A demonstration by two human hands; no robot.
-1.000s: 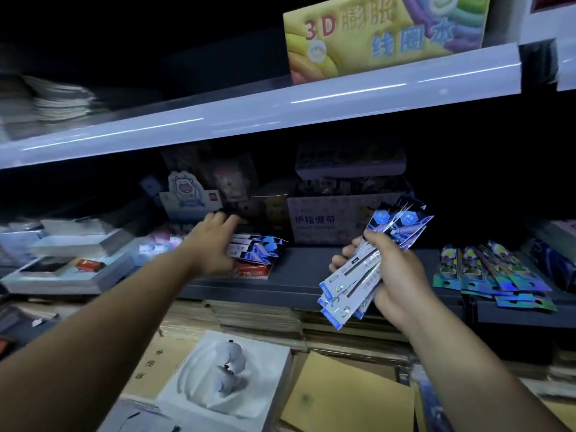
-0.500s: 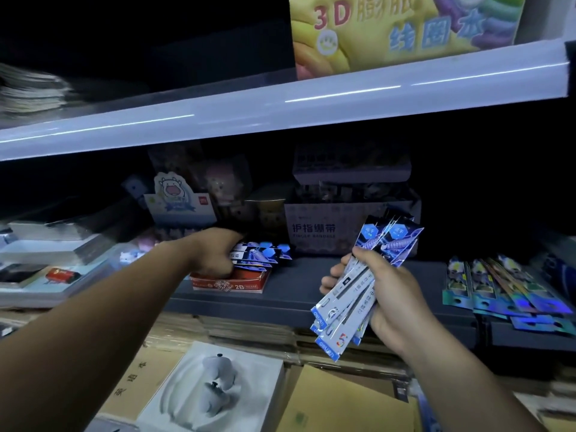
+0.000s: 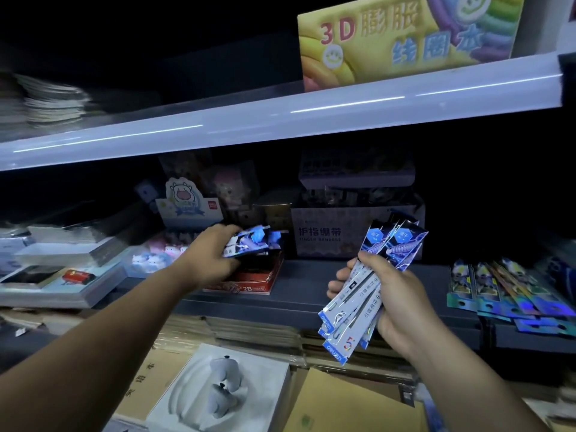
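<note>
My right hand (image 3: 389,294) grips a fanned bundle of long blue-and-white pen packets (image 3: 367,285), held upright in front of the dark shelf (image 3: 311,275). My left hand (image 3: 208,257) reaches over a red 2B box (image 3: 249,280) on that shelf and holds a few more of the same blue packets (image 3: 252,241), lifted just above the box. Most of the left fingers are hidden under those packets.
A finger bandage carton (image 3: 324,235) stands behind the packets. Holographic packets (image 3: 498,291) lie on the shelf at right. White trays with small items (image 3: 62,275) sit at left. Notebooks and a white box (image 3: 224,391) lie below. An upper shelf edge (image 3: 280,120) overhangs.
My left hand has closed on the packets lying on the red box and raised them slightly. The right hand with its bundle stays roughly in place.
</note>
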